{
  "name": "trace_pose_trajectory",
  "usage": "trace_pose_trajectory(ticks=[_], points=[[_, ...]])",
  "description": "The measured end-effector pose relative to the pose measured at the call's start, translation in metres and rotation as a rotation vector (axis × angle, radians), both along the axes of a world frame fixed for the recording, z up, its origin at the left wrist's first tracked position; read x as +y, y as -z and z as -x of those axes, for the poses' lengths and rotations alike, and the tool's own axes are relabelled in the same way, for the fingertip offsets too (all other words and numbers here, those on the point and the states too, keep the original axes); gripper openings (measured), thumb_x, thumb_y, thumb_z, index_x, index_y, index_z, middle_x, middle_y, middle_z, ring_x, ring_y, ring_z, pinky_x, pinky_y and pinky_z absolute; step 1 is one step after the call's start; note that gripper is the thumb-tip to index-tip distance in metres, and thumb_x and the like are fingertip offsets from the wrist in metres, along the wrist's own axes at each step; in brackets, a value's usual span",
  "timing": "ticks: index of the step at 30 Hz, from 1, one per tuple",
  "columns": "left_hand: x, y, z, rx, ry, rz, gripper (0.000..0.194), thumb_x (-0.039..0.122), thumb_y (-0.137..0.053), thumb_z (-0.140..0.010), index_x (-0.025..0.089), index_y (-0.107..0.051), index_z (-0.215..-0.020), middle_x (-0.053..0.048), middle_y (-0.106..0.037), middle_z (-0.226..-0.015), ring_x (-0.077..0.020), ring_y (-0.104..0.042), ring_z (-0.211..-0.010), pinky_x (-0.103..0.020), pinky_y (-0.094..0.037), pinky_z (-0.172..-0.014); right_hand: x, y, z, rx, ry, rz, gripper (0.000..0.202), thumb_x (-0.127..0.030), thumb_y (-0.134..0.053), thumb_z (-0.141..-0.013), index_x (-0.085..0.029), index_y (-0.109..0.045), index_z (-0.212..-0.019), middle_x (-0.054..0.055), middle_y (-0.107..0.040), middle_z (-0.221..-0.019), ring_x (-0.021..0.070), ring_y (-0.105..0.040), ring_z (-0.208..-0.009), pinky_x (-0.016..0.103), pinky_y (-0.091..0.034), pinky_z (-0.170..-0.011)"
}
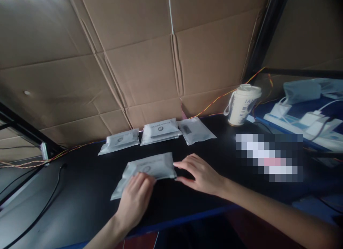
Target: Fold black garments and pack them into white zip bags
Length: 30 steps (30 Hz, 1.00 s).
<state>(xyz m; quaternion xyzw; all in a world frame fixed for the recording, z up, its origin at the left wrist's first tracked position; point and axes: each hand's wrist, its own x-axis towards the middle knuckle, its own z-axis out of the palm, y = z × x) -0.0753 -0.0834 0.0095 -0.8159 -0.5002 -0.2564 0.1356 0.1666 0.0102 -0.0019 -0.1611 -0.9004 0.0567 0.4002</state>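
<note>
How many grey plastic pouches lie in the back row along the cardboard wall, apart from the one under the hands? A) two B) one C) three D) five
C: three grey plastic pouches sit side by side by the cardboard wall: left pouch, middle pouch, right pouch; a fourth, the near pouch, lies under the hands.

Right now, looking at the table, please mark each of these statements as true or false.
1. Both hands touch the same grey pouch. True: the left hand lies flat on the grey pouch and the right hand has its fingers at its right edge.
2. The paper cup lies on its side. False: the paper cup stands upright.
3. Pouches lie in a row by the cardboard wall. True: the row of pouches lies before the cardboard wall.
4. The table is white. False: the table is black.
</note>
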Motion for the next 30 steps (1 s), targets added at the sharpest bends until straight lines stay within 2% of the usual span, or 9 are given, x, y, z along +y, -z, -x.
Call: trace_pose_trajectory(ticks=[1, 5, 9, 14, 19, 24, 27, 30], points=[[-0.004, 0.0, -0.01, 0.0, 0.072, 0.009, 0.012, 0.013, -0.043, -0.093, 0.02, -0.054, -0.092, -0.003, -0.058, -0.08, -0.0163, -0.053, -0.07, -0.028, -0.044, -0.065, -0.006, -0.001, -0.004, -0.007, -0.019, 0.0, 0.027, -0.026, -0.057, -0.089, -0.019, -0.055, -0.114, 0.004, -0.065, -0.087, 0.0166, -0.06, -0.081, 0.033, -0.047, -0.078], [-0.001, -0.002, -0.037, -0.069, 0.252, 0.03, 0.013, 0.007, -0.046, -0.09, 0.018, -0.052, -0.094, -0.004, -0.057, -0.079, -0.0158, -0.05, -0.069, -0.028, -0.043, -0.062, -0.024, -0.006, -0.026, 0.047, -0.059, 0.067, 0.006, -0.021, -0.059, -0.088, -0.018, -0.063, -0.087, 0.002, -0.061, -0.074, 0.0132, -0.056, -0.069, 0.028, -0.047, -0.067], [0.016, -0.001, -0.052, -0.151, 0.374, 0.084, 0.015, 0.005, -0.048, -0.088, 0.017, -0.052, -0.096, -0.004, -0.057, -0.082, -0.0154, -0.052, -0.073, -0.028, -0.045, -0.065, -0.031, -0.006, -0.052, 0.123, -0.001, 0.187, 0.006, -0.018, -0.061, -0.087, -0.018, -0.065, -0.09, 0.002, -0.061, -0.073, 0.0126, -0.054, -0.068, 0.026, -0.047, -0.061], [0.031, -0.007, -0.082, -0.186, 0.482, 0.15, 0.019, 0.02, -0.058, -0.089, 0.017, -0.055, -0.107, -0.007, -0.061, -0.092, -0.0179, -0.057, -0.084, -0.031, -0.047, -0.073, -0.035, -0.002, -0.065, 0.108, 0.059, 0.2, 0.009, -0.016, -0.058, -0.088, -0.017, -0.065, -0.082, 0.002, -0.06, -0.07, 0.0132, -0.054, -0.066, 0.025, -0.045, -0.057], [0.035, -0.022, -0.104, -0.141, 0.501, 0.118, 0.007, 0.019, -0.055, -0.091, 0.018, -0.061, -0.095, -0.003, -0.063, -0.079, -0.0152, -0.056, -0.072, -0.029, -0.043, -0.065, -0.034, -0.009, -0.06, 0.08, 0.059, 0.234, 0.022, -0.018, -0.056, -0.089, -0.017, -0.059, -0.068, 0.001, -0.056, -0.066, 0.0126, -0.052, -0.065, 0.024, -0.044, -0.056], [0.037, -0.023, -0.095, -0.027, 0.533, 0.027, 0.01, 0.014, -0.055, -0.091, 0.014, -0.063, -0.096, -0.004, -0.065, -0.081, -0.0163, -0.057, -0.076, -0.03, -0.044, -0.067, -0.031, -0.013, -0.057, 0.019, 0.037, 0.168, 0.029, -0.016, -0.051, -0.092, -0.015, -0.057, -0.063, 0.001, -0.053, -0.062, 0.0111, -0.047, -0.061, 0.024, -0.041, -0.053], [0.037, -0.018, -0.077, 0.046, 0.544, 0.004, 0.015, 0.013, -0.05, -0.093, 0.011, -0.063, -0.097, -0.006, -0.066, -0.083, -0.0175, -0.058, -0.081, -0.031, -0.045, -0.072, -0.031, -0.013, -0.058, -0.033, 0.047, 0.098, 0.033, -0.013, -0.05, -0.092, -0.016, -0.056, -0.059, -0.001, -0.05, -0.057, 0.0106, -0.044, -0.058, 0.024, -0.04, -0.052], [0.035, -0.013, -0.054, 0.109, 0.501, -0.024, 0.022, 0.012, -0.042, -0.095, 0.01, -0.064, -0.099, -0.007, -0.067, -0.087, -0.018, -0.059, -0.083, -0.031, -0.046, -0.077, -0.034, -0.013, -0.063, -0.047, 0.075, 0.09, 0.029, -0.011, -0.054, -0.089, -0.016, -0.058, -0.061, -0.001, -0.052, -0.057, 0.0097, -0.046, -0.057, 0.024, -0.039, -0.051]])
